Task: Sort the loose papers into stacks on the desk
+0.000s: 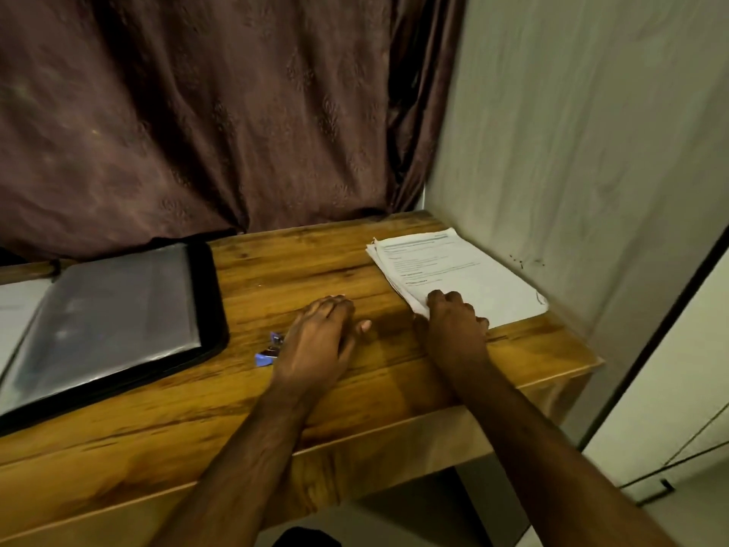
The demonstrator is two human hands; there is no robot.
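Observation:
A stack of printed white papers (465, 270) lies at the right end of the wooden desk (300, 270), close to the wall. My right hand (453, 321) grips the stack's near left corner, fingers curled on top and thumb at the edge. Flat on the bare wood in the middle of the desk rests my left hand (319, 341), fingers straight and holding nothing. It partly covers a small blue stapler (270, 351).
An open black folder with clear plastic sleeves (114, 321) lies on the desk's left side, with a white sheet (15, 309) showing at its far left. A brown curtain (197, 112) hangs behind the desk. A pale wall (572, 152) borders the right end.

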